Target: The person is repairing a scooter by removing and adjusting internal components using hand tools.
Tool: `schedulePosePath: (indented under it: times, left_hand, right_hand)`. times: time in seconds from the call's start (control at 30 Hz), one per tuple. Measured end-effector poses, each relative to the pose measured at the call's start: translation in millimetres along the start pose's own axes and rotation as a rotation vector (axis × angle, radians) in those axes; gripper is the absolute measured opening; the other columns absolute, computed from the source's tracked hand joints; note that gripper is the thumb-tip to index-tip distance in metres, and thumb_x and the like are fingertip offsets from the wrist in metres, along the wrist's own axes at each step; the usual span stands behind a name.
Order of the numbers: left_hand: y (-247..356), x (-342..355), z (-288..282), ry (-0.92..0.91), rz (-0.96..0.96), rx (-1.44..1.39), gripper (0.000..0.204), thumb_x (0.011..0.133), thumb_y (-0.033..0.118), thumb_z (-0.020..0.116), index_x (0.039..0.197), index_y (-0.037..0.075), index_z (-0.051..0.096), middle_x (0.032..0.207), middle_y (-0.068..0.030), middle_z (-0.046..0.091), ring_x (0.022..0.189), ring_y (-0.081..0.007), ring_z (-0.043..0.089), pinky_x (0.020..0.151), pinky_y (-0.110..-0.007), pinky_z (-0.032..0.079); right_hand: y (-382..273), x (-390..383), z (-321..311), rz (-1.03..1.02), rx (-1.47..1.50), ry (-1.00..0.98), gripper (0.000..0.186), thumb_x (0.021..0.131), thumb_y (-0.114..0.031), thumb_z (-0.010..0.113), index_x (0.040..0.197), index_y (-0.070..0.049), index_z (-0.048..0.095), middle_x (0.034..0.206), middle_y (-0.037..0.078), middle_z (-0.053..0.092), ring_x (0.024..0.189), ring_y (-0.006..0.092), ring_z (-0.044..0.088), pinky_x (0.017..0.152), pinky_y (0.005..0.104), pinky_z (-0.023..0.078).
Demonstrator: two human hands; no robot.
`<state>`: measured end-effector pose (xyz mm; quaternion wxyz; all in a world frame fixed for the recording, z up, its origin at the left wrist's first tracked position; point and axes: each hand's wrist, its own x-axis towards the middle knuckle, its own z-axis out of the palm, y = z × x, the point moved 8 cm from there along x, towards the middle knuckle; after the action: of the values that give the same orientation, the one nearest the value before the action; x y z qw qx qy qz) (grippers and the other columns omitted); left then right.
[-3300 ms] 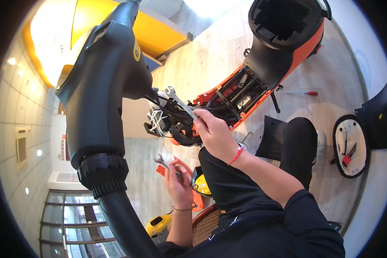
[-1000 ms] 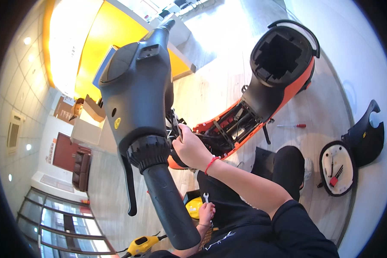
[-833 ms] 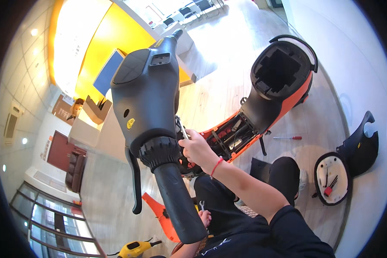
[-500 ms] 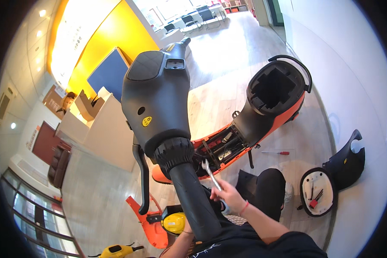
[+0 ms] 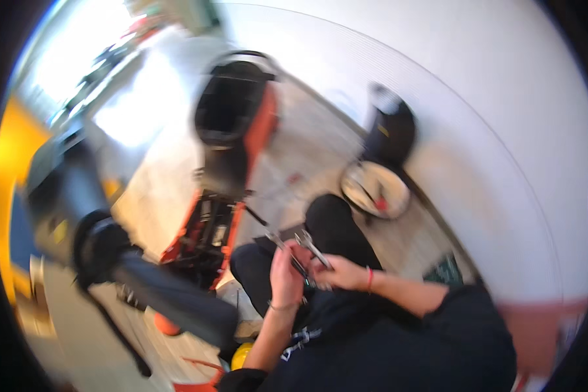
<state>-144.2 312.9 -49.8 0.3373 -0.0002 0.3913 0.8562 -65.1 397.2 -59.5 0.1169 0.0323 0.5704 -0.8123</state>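
Above my lap, my two hands are close together. My right hand (image 5: 343,273) is closed round a silver open-ended wrench (image 5: 316,252), whose jaw points up and to the left. Next to it, my left hand (image 5: 286,277) is closed on a slim metal tool (image 5: 276,239); motion blurs it, so its kind does not show. Beyond my knees is an orange and black scooter (image 5: 255,147), its floor panel off and its dark inner bay (image 5: 206,228) exposed. The scooter's black handlebar grip (image 5: 183,300) slants across the left, apart from both hands.
An upturned seat (image 5: 398,199) with a pale underside lies on the floor by the wall, a red item inside it. Behind it stands a curved black panel (image 5: 398,130). Part of a yellow thing (image 5: 241,356) shows below the grip. A white wall (image 5: 477,130) runs along the right.
My view has swung right, blurring the picture. The wrench in my right hand has come away from the scooter's bay to above my lap. My left hand has come up beside it, holding a slim metal tool.
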Motion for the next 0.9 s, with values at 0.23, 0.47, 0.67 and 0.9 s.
schedulePosePath:
  times: [0.23,0.47,0.67,0.9]
  left_hand:
    - [-33.5,-19.2,69.7,-0.306,-0.276,-0.11,0.026,0.106,0.023,0.044,0.122,0.004,0.051,0.117,-0.0115,0.061,0.106,-0.0219,0.058,0.093,-0.038,0.048]
    - [-51.0,-25.0,83.9,-0.291,-0.328,0.26,0.04,0.105,0.029,0.045,0.135,0.002,0.049,0.133,-0.0166,0.057,0.111,-0.0241,0.059,0.101,-0.04,0.046]
    - [-88.0,-19.7,31.1,-0.146,-0.439,0.482,0.029,0.101,0.025,0.055,0.123,0.006,0.059,0.114,-0.0084,0.066,0.096,-0.0174,0.061,0.087,-0.031,0.049]
    - [-122.1,-4.6,-11.8,0.195,-0.573,0.708,0.022,0.1,0.021,0.057,0.116,0.006,0.062,0.107,-0.0088,0.066,0.09,-0.0175,0.06,0.08,-0.03,0.049]
  right_hand:
    - [-11.0,-80.7,3.2,-0.066,-0.086,0.622,0.017,0.095,-0.019,0.067,0.098,-0.002,0.067,0.086,0.004,0.069,0.08,0.0093,0.062,0.071,0.0277,0.049]
    - [-37.1,-139.0,1.2,-0.257,-0.124,0.771,0.036,0.099,-0.035,0.062,0.09,-0.001,0.068,0.076,0.006,0.068,0.07,0.0108,0.06,0.066,0.03,0.048]
    - [2.3,-271.2,-85.3,-0.382,0.336,1.126,0.04,0.1,-0.041,0.059,0.099,-0.001,0.066,0.07,0.0,0.06,0.063,0.0062,0.054,0.055,0.0263,0.043]
    - [190.4,-525.3,-231.7,0.454,-0.142,1.959,0.041,0.097,-0.044,0.059,0.101,-0.003,0.064,0.074,0.017,0.065,0.069,0.0322,0.063,0.064,0.0418,0.048]
